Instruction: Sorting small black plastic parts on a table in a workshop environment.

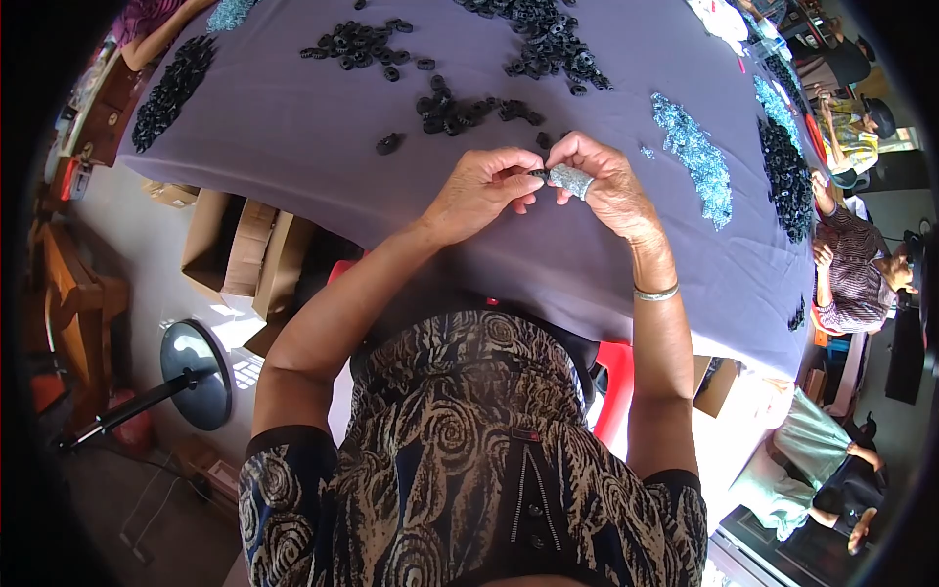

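My left hand (486, 190) pinches a small black ribbed part (539, 174) between thumb and fingertips, just above the near side of the cloth-covered table. From the other side my right hand (606, 186) closes on the same part, its fingertips meeting those of the left. A grey wrapping (570, 180) covers the right thumb, and a metal bangle (656, 293) circles that wrist. The fingers hide most of the part. Just beyond the hands lie loose black ring-like pieces (460, 112), with one stray piece (389, 144) farther left.
Purple-grey cloth (323, 147) covers the table. Larger black heaps (553, 44) lie farther back. A pile of small clear-blue pieces (696, 157) is at right. Cardboard boxes (235, 245) stand below the left edge. Other people (861, 264) sit along the right side.
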Available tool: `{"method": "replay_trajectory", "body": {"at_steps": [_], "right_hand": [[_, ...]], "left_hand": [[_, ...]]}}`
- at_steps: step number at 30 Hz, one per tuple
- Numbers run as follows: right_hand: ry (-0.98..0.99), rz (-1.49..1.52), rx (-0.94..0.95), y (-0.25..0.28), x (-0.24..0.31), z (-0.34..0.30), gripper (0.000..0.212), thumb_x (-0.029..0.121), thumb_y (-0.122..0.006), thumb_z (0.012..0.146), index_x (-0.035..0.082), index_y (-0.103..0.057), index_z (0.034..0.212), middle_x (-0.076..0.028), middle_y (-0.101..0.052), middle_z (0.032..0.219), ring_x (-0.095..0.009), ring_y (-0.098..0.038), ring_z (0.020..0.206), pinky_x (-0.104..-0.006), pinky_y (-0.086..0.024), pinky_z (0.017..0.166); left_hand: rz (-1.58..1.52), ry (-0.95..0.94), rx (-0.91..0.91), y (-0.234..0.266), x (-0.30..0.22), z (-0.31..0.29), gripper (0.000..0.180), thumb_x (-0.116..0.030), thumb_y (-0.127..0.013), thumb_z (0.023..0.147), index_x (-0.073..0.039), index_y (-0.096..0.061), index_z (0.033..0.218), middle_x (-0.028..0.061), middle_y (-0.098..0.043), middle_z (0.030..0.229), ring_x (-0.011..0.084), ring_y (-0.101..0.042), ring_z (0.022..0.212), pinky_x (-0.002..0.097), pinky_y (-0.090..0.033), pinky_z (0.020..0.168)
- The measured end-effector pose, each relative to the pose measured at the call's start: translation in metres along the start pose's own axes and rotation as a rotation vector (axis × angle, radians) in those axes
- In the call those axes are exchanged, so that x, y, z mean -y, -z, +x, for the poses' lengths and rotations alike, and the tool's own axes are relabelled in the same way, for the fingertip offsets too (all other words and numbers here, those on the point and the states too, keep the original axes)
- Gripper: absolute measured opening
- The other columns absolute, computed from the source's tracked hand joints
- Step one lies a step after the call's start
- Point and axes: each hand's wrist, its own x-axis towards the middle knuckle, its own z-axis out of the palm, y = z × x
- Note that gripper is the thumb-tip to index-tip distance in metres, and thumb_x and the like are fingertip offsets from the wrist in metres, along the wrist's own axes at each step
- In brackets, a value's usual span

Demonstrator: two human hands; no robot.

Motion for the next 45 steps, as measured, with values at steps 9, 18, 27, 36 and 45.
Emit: {"method": "replay_trajectory", "body": {"at_steps": [9,18,27,36,45], "right_hand": [[0.016,-0.085,0.053,-0.002,0.005,-0.002,0.009,0.005,-0.060,0.086,0.003,-0.056,0.094,0.002,-0.054,0.081,-0.005,-0.050,0.073,-0.0208,-0.044,0.062],[0.050,-0.224,-0.036,-0.009,0.002,-0.002,0.011,-0.004,-0.058,0.083,0.004,-0.056,0.090,0.003,-0.055,0.075,-0.005,-0.051,0.071,-0.0214,-0.043,0.062],[0.134,-0.544,-0.122,-0.022,0.014,-0.003,0.014,-0.005,-0.056,0.080,0.002,-0.052,0.091,-0.012,-0.062,0.077,-0.019,-0.061,0.071,-0.0306,-0.048,0.065],[0.034,-0.217,-0.119,-0.010,0.025,-0.011,0.010,0.005,-0.053,0.090,0.005,-0.058,0.098,0.000,-0.059,0.078,-0.008,-0.055,0.072,-0.0239,-0.046,0.062],[-0.109,0.126,-0.500,-0.033,-0.006,0.010,0.016,0.006,-0.045,0.091,0.003,-0.060,0.086,0.002,-0.047,0.063,-0.002,-0.035,0.045,-0.0193,-0.026,0.038]], "left_hand": [[0.059,0.038,0.043,0.001,-0.005,-0.002,0.019,-0.008,-0.060,0.088,0.002,-0.063,0.104,0.0047,-0.061,0.078,0.0092,-0.056,0.066,0.0236,-0.049,0.063],[-0.014,0.017,-0.004,0.000,0.002,-0.002,0.017,-0.006,-0.060,0.086,0.002,-0.063,0.101,0.0058,-0.062,0.080,0.0089,-0.058,0.064,0.0233,-0.050,0.060],[0.050,-0.092,-0.068,-0.001,0.007,0.002,0.016,-0.001,-0.060,0.085,0.003,-0.062,0.101,0.0053,-0.060,0.087,0.0123,-0.063,0.071,0.0239,-0.054,0.063],[-0.077,-0.028,-0.027,-0.002,0.000,-0.002,0.020,-0.007,-0.058,0.089,0.000,-0.060,0.108,0.0052,-0.061,0.090,0.0122,-0.061,0.077,0.0261,-0.052,0.071],[-0.219,0.044,-0.180,-0.011,0.000,0.000,0.019,-0.009,-0.059,0.089,-0.001,-0.060,0.106,0.0056,-0.061,0.091,0.0128,-0.060,0.079,0.0279,-0.053,0.069]]}}
